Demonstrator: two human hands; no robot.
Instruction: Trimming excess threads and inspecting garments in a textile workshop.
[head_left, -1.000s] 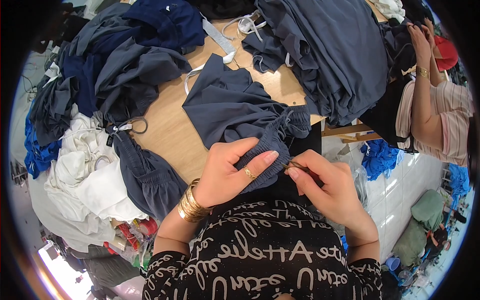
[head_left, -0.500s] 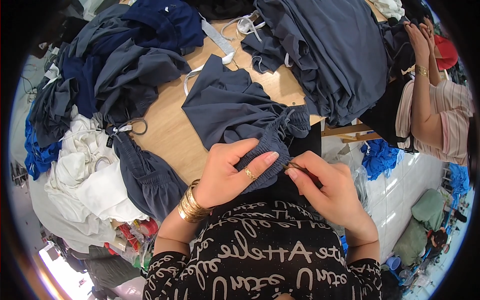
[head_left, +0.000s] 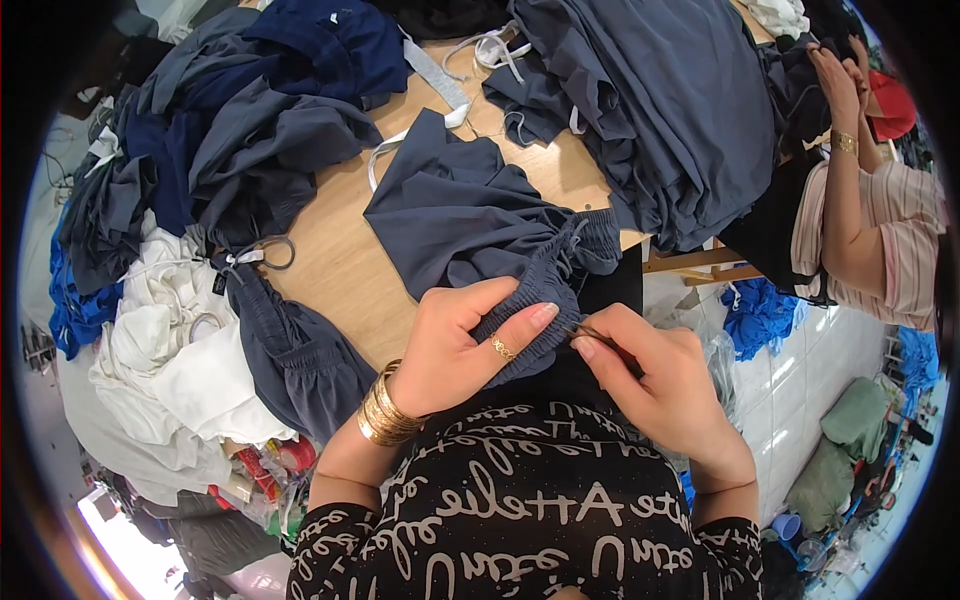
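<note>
A dark grey garment (head_left: pixel 455 205) with a gathered elastic waistband (head_left: pixel 545 285) lies partly on the table, its near end lifted over the edge. My left hand (head_left: pixel 465 345) is closed on that waistband, thumb on top and fingers hidden beneath the cloth. Close by on the right, my right hand (head_left: pixel 650 365) pinches a thin, dark, pointed tool (head_left: pixel 605 338), perhaps tweezers or thread snips; most of it is hidden in the palm. The tool's tip touches the edge of the gathered band.
Heaps of grey and navy garments (head_left: pixel 300 60) cover the wooden table (head_left: pixel 345 235) at far left, and a large grey stack (head_left: pixel 660 120) stands at far right. White cloth (head_left: pixel 165 340) hangs at left. A co-worker's arm (head_left: pixel 850 200) shows at right, near blue cloth (head_left: pixel 760 318) on the floor.
Almost nothing differs. The fingers of my right hand have shifted slightly around the tool; my left hand and the garment stay in place.
</note>
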